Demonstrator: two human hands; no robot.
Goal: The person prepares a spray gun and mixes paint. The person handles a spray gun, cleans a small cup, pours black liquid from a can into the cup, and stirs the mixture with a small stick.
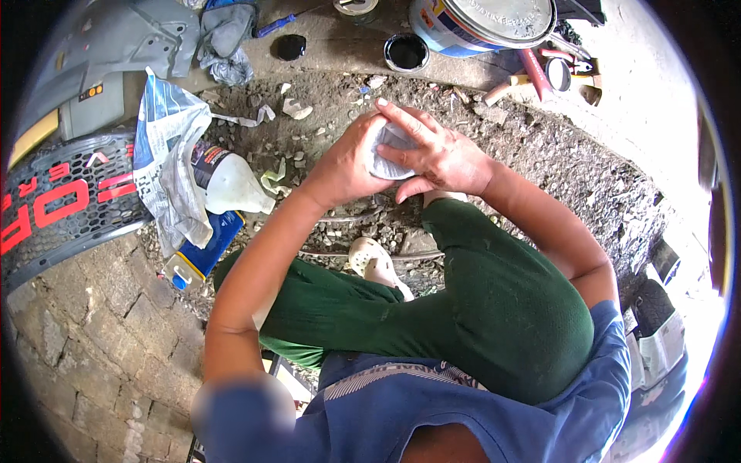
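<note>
Above my knees, both hands are on a pale grey, rounded, cup-like thing [391,163]; its exact kind is hard to make out. My left hand [351,160] wraps round its left side. From the right, my right hand [449,154] lays its fingers across its top and front, with the thumb below apart from the other fingers. The fingers hide much of the thing. Gravelly ground with stones and scraps lies beneath the hands.
Left are a sheet of newspaper [166,147], a translucent bottle [235,185], a blue container [212,243] and a black mesh grille [85,193] with red letters. Beyond stand a large paint bucket [448,27], a cup of black liquid [406,52] and a red-handled hammer [536,73].
</note>
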